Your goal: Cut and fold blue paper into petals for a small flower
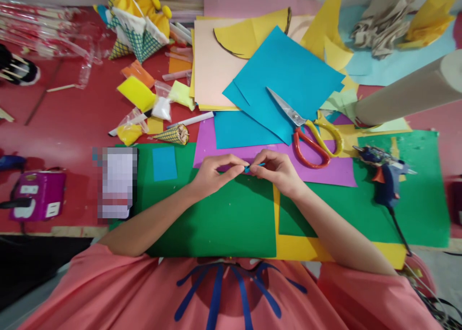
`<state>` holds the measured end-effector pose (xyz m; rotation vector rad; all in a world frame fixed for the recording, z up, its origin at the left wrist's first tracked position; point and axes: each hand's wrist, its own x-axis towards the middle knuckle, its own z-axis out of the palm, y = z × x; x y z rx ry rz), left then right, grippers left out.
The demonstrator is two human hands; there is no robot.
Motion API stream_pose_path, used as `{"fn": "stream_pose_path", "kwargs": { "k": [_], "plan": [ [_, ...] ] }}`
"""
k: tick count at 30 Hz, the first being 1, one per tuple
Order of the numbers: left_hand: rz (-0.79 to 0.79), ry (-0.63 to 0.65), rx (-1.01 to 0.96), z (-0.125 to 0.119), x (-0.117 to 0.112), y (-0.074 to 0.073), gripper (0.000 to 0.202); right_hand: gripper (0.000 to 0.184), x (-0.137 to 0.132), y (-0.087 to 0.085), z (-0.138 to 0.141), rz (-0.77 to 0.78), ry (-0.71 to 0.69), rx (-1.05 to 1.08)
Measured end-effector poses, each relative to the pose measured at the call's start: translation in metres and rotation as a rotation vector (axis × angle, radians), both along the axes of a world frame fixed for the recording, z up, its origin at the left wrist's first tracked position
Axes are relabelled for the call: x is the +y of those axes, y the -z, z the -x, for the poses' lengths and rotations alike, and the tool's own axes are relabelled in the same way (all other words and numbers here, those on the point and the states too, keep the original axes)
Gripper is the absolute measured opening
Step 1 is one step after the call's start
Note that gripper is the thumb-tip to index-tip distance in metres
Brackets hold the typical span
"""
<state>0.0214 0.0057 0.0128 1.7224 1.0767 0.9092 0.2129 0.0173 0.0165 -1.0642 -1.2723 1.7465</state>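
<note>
My left hand [212, 175] and my right hand [276, 170] meet over the purple sheet [327, 172], fingers pinched together on a small rolled strip of blue paper [252, 166] held between them. Both forearms rest on green sheets [220, 219]. A pair of scissors [306, 130] with red and yellow handles lies just beyond my right hand, blades resting on a large blue sheet [288, 74]. A small blue paper rectangle [164, 163] lies on the green sheet to the left of my left hand.
A blue glue gun [384, 173] stands on green paper at the right, its cord trailing toward me. A cardboard roll [407, 91] lies at the right. A patterned paper cone [173, 135], sponges and small bags lie left. A purple power strip [36, 195] sits far left.
</note>
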Motion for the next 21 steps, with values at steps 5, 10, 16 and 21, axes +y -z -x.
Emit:
{"fn": "stream_pose_path", "kwargs": {
  "k": [5, 10, 16, 21],
  "plan": [
    [-0.010, -0.024, 0.001, -0.0024, 0.0011, 0.0007, 0.013, 0.023, -0.0023, 0.0045, 0.0014, -0.132, 0.015, -0.045],
    [-0.119, -0.043, 0.073, -0.0047, -0.0004, 0.0022, 0.011, 0.021, -0.0043, 0.0056, 0.0017, -0.160, 0.022, -0.095],
    [-0.100, -0.132, 0.098, -0.0048, -0.0032, 0.0048, 0.021, 0.023, -0.0048, 0.0075, 0.0028, -0.159, 0.052, -0.066],
    [-0.294, -0.156, 0.123, -0.0052, -0.0029, 0.0017, 0.012, 0.020, -0.0068, 0.0096, 0.0034, -0.216, 0.092, -0.133]
  ]
}}
